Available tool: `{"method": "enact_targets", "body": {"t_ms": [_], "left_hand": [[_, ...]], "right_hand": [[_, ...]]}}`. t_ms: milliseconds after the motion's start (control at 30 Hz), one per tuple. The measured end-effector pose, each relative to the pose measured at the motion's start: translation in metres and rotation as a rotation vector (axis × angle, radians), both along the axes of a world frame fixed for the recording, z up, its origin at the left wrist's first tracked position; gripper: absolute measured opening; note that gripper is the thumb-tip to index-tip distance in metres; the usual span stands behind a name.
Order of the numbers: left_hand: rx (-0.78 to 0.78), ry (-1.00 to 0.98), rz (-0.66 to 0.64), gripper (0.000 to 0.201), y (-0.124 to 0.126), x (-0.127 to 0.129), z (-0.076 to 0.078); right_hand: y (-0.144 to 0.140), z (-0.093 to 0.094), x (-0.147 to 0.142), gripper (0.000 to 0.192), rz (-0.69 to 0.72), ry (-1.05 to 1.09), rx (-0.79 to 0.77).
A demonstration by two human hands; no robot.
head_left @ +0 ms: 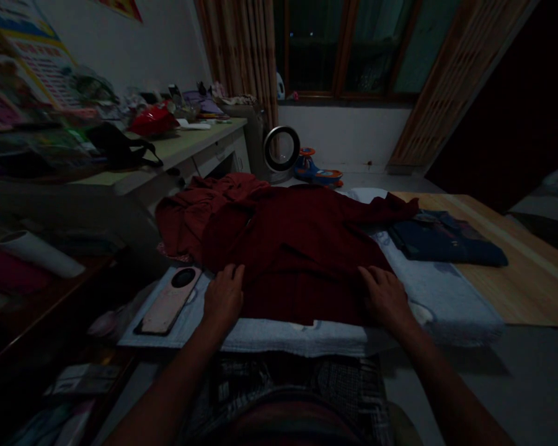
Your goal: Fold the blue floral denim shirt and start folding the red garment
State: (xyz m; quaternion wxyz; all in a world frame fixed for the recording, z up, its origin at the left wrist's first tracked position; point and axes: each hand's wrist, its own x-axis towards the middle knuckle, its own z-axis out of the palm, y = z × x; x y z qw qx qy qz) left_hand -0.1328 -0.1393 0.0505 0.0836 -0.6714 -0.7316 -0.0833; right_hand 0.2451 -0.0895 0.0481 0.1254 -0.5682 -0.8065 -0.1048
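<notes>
A dark red long-sleeved top (302, 248) lies spread on a pale blue patterned cloth (279, 337), its lower edge towards me. One sleeve reaches out to the right. My left hand (224, 297) is at the left side edge of the top, fingers curled on the fabric. At the opposite edge, my right hand (385, 296) has its fingers bent over the cloth of the top. The low light hides how firmly each hand grips. A lighter reddish garment (186, 214) lies bunched behind on the left, partly under the top.
A phone with a round dark camera (167, 303) rests left of my left hand. Folded dark blue clothing (446, 238) lies at the right, beside a wooden board (530, 266). A cluttered desk (181, 148) stands at the left; a blue and orange ride-on toy (318, 172) is on the floor behind.
</notes>
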Motion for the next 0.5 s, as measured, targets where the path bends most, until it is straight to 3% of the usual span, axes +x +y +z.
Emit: {"method": "enact_targets", "body": {"t_ms": [100,300,400,500], "left_hand": [[0.017,-0.12,-0.037,0.034,0.0,-0.013,-0.004],[0.152,-0.411,-0.183,0.024,-0.006,-0.05,0.0],[0.05,-0.468,-0.26,0.026,-0.013,-0.068,0.002],[-0.16,-0.479,-0.311,0.025,-0.018,-0.08,0.007]], "right_hand": [[0.007,-0.009,0.024,0.058,-0.005,-0.015,-0.002],[0.015,-0.006,0.071,0.04,0.165,0.232,-0.039],[0.013,-0.003,0.089,0.039,0.185,0.28,-0.184],[0.005,0.003,0.096,0.037,0.237,0.248,-0.409]]}}
